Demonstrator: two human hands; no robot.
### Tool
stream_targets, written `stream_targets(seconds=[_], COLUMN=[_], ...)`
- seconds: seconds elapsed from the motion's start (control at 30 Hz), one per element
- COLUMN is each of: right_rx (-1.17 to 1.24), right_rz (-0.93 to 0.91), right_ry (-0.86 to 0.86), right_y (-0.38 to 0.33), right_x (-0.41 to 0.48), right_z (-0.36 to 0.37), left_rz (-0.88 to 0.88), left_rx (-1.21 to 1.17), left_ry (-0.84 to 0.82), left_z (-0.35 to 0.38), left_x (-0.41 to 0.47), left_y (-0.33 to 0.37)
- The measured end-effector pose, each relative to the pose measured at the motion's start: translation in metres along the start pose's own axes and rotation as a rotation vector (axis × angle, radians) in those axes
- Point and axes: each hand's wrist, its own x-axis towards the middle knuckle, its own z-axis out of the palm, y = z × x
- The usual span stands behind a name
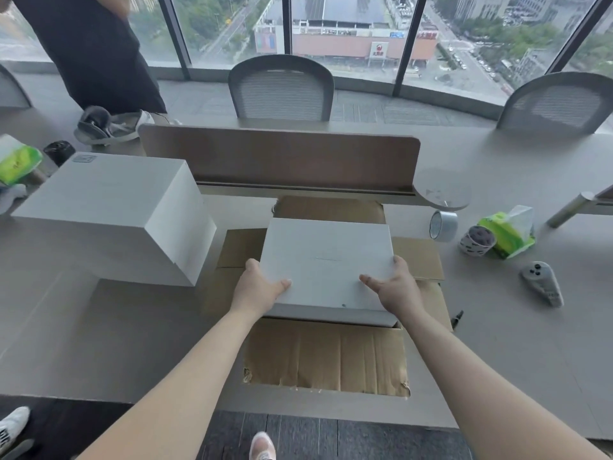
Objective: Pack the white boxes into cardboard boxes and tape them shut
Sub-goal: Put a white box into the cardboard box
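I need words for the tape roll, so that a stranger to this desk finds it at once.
Start at the open cardboard box mid-desk. To its right, three small things sit in a row. The tape roll is nearest the box: a pale grey ring on edge, unlike the patterned cup and green tissue pack.

Landmark: open brown corrugated cardboard box (326, 355), unprinted. Above it, flat rectangular white box (326, 260), plain. Left, large white cuboid box (109, 210), grey corner label (84, 158). Right, silver-grey tape roll (443, 226) and green-and-white tissue pack (507, 234).
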Motion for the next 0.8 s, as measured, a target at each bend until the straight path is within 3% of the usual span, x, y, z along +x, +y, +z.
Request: stream_targets(seconds=[0.17,0.5,0.8], right_rx=[-0.088,-0.778,-0.839], right_rz=[0.043,-0.132,-0.163], right_ry=[-0.03,-0.135,-0.124], right_y=[0.017,0.027,0.035], right_x=[0.004,-0.014,-0.024], right_z=[0.012,0.024,0.026], left_rz=[-0.019,0.182,0.205], left_rx=[0.014,0.601,0.715], left_ry=[-0.012,-0.174,-0.203], left_z=[0.011,0.027,0.031], left_x=[0.005,-0.005,-0.012], left_y=[-0.018,-0.025,-0.025])
